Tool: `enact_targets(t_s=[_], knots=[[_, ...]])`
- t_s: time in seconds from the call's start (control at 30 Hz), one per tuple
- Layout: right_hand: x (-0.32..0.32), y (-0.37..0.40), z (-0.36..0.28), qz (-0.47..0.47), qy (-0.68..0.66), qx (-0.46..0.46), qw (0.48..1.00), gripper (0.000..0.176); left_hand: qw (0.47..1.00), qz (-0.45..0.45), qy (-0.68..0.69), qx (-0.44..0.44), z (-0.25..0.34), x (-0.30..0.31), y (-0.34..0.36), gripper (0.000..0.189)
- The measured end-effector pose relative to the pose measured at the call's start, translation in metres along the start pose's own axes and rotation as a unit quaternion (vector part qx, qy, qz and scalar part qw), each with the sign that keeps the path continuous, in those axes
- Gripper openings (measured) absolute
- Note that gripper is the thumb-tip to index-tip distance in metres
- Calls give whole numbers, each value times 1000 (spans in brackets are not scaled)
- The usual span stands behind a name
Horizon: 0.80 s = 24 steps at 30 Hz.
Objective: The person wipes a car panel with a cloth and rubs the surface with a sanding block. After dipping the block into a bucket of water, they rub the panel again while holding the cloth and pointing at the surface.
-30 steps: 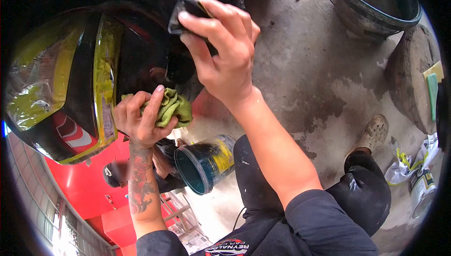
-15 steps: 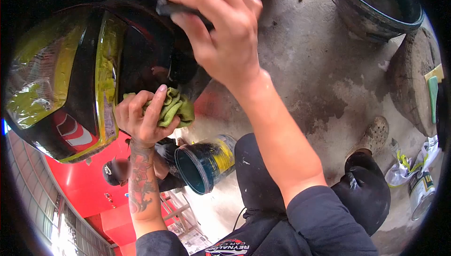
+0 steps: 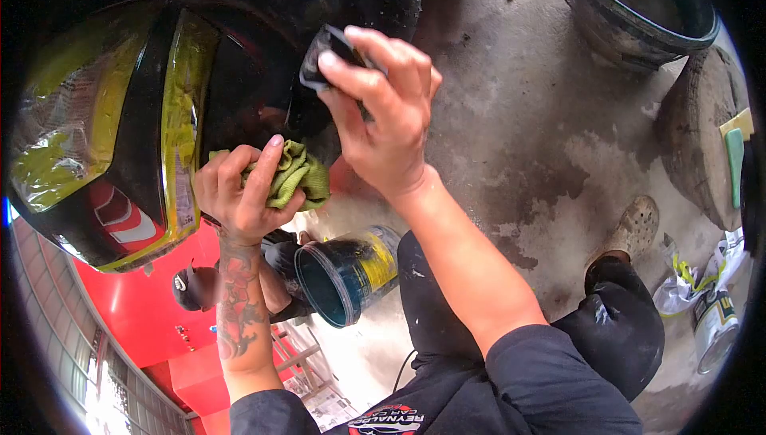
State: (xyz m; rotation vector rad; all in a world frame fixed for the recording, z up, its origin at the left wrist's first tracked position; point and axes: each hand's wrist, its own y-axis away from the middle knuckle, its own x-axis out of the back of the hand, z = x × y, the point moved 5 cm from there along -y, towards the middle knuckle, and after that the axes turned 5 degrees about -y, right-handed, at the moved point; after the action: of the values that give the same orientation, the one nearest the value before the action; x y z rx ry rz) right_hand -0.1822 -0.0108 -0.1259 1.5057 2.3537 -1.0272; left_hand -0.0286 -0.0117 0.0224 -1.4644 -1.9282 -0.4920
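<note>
Concrete floor [image 3: 519,124], stained, fills right half of frame. Glossy black panel [image 3: 239,76] with yellow tape [image 3: 179,116] occupies upper left.

Right hand [image 3: 383,116], upper centre: fingers closed around dark pad [image 3: 323,56], pad pressed flat against panel.

Left hand [image 3: 235,196], left of centre, just below: fingers curled tight, gripping bunched green cloth [image 3: 295,176]; cloth touches panel's lower edge.

1 open can [image 3: 343,275] lies tilted at lower centre, below both hands. 1 dark tub [image 3: 638,12] at upper right, well apart.
</note>
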Motion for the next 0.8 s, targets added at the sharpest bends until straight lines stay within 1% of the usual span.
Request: enact_targets(t_s=[0.1, 0.17, 0.23, 0.33, 0.4, 0.47, 0.53, 0.63, 0.8], knots=[[1, 9, -4, -10, 4, -8, 1000, 41, 1000, -2, 5, 5, 0, 0, 0, 61], [-3, -9, 1, 28, 0, -7, 1000, 31, 1000, -1, 2, 5, -1, -1, 0, 61], [-7, -34, 6, 22, -3, -5, 1000, 32, 1000, 1, -4, 4, 0, 0, -1, 60], [-4, -29, 8, 16, -10, -5, 1000, 32, 1000, -4, 1, -2, -2, -2, 2, 60], [0, -17, 4, 13, -19, -16, 1000, 32, 1000, 12, 7, 3, -1, -1, 0, 63], [-3, -19, 6, 21, -14, -5, 1000, 31, 1000, 21, 12, 6, -1, -1, -1, 65], [-7, -34, 8, 21, -11, -4, 1000, 29, 1000, 27, 10, 4, -2, -3, 0, 65], [-16, -61, 12, 23, -20, 28, 999, 29, 1000, 23, 6, 3, -2, -3, 1, 64], [0, -26, 7, 7, -26, -26, 999, 28, 1000, 18, 6, 2, -2, -3, 0, 64]])
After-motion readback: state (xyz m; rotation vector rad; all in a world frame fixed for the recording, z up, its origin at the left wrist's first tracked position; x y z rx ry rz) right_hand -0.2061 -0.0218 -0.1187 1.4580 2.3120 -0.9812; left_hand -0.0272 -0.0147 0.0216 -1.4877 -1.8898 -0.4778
